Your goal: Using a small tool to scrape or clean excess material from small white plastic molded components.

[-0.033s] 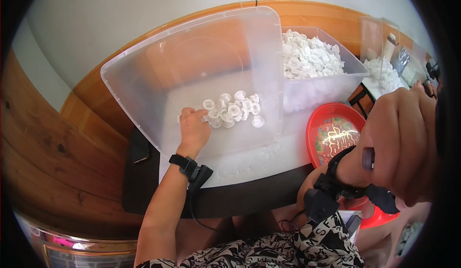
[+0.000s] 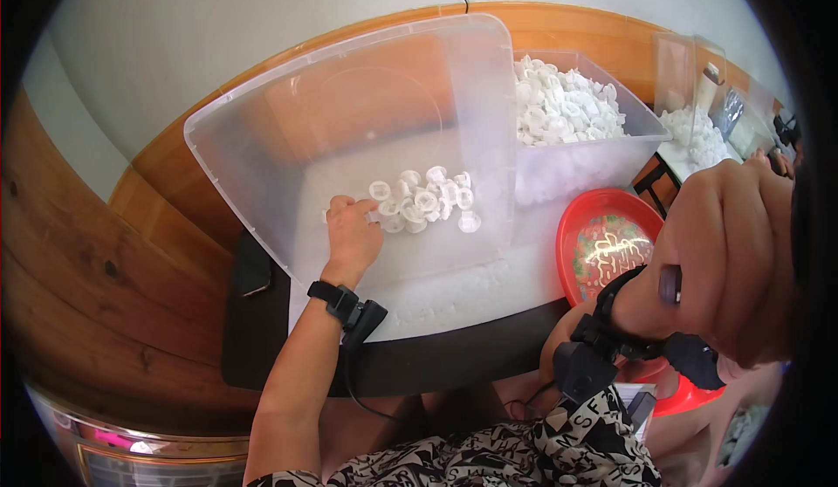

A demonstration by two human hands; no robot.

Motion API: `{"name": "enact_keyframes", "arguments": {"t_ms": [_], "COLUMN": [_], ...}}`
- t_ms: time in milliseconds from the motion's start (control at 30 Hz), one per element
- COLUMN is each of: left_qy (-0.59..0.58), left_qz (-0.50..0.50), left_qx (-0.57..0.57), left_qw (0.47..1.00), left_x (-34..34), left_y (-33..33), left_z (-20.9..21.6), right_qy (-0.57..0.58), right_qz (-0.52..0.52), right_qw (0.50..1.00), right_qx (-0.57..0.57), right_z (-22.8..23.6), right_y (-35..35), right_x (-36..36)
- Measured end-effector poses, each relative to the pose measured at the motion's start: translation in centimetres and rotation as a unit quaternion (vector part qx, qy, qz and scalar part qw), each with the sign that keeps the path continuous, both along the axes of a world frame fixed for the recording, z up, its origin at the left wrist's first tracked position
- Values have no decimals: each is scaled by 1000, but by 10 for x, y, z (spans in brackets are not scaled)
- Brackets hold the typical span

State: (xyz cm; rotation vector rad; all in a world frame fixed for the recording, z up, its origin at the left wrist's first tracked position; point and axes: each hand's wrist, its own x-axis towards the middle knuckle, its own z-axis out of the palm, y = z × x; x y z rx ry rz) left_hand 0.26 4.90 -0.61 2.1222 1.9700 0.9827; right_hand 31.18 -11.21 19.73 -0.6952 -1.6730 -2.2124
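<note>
Inside a clear plastic bin point(image 2: 262, 151) tipped toward me, several small round white plastic pieces point(image 2: 425, 201) lie in a loose pile. My left hand point(image 2: 353, 236) reaches in at the pile's left edge. Its fingers are bent together, and a white piece shows at their tips; the palm side is hidden. My right hand point(image 2: 729, 260) is raised at the right, large and close to the camera. Its fingers are curled, with a dark ring on one of them, and whatever they hold is hidden from view. Both wrists carry black straps with small devices.
A second clear bin point(image 2: 594, 160), heaped with white pieces point(image 2: 567, 99), stands behind at the right. In front of it is a red patterned basin point(image 2: 567, 251). Farther right, a small table holds another white heap point(image 2: 696, 138). A phone-like dark object point(image 2: 256, 269) lies left of the tipped bin.
</note>
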Motion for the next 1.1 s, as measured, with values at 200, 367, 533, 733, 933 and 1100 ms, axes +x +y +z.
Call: {"name": "enact_keyframes", "arguments": {"t_ms": [200,367,533,733,933,1100], "left_qy": [-78,-334,-567,-576,-601,-575], "left_qz": [-2,-77,-151,-166,-175,-243], "left_qx": [22,-36,-92,-73,-66,-82], "left_qw": [997,939,804,797,777,777], "left_x": [-3,-5,-21,-28,-14,-7], "left_y": [-3,-20,-41,-38,-47,-52], "left_z": [2,16,15,-1,11,1], "right_qy": [241,352,483,532,542,555], "right_qz": [506,691,544,326,320,326], "right_qw": [741,88,110,246,244,262], "right_qx": [-370,-625,-677,-742,-737,-719], "right_z": [-21,-17,-71,-154,-169,-184], "right_y": [24,56,112,132,125,126], "right_x": [-18,-67,-137,-149,-165,-157]}}
